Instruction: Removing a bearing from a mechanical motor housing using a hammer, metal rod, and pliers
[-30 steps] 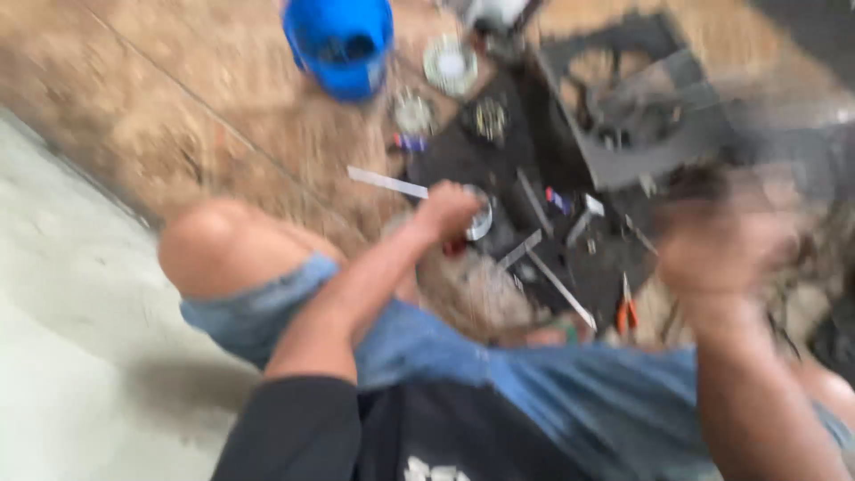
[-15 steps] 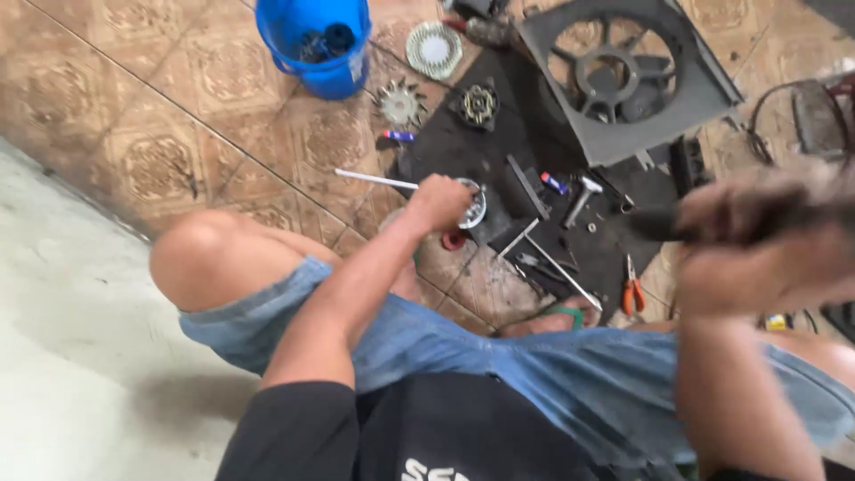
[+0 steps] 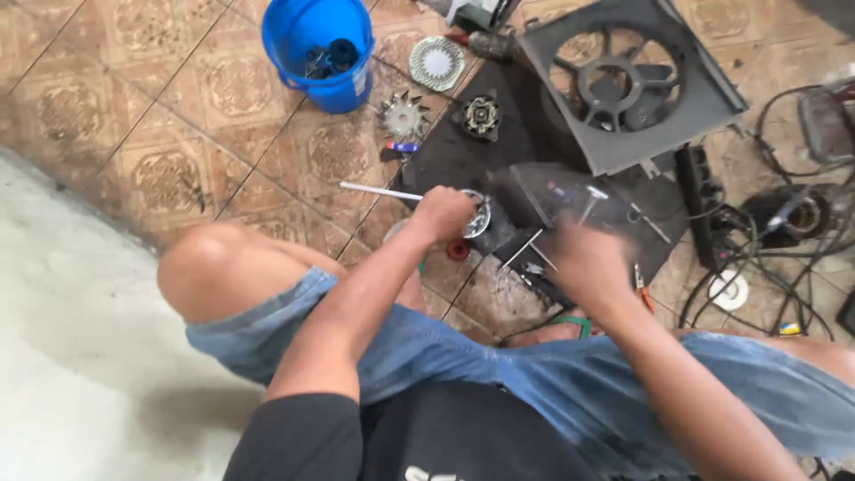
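Head view looks down on a seated person's two hands over a dark mat (image 3: 463, 156) on patterned floor tiles; the left hand (image 3: 441, 214) is curled tight around a round, silvery metal part (image 3: 478, 214), ring-shaped with a shiny rim, lying at the mat's near left edge; the right hand (image 3: 588, 258), blurred, hovers just right of that part, and whether its fingers are spread or pinching something cannot be told; one thin bright rod (image 3: 378, 191) sticks out from the left hand, its long axis nearly level, pointing left and slightly away, off the mat; beyond the mat's far left corner stands one blue bucket (image 3: 303, 36); one grey square fan frame (image 3: 637, 85) lies at the mat's far right; one small toothed disc (image 3: 403, 116) sits just left of the mat.
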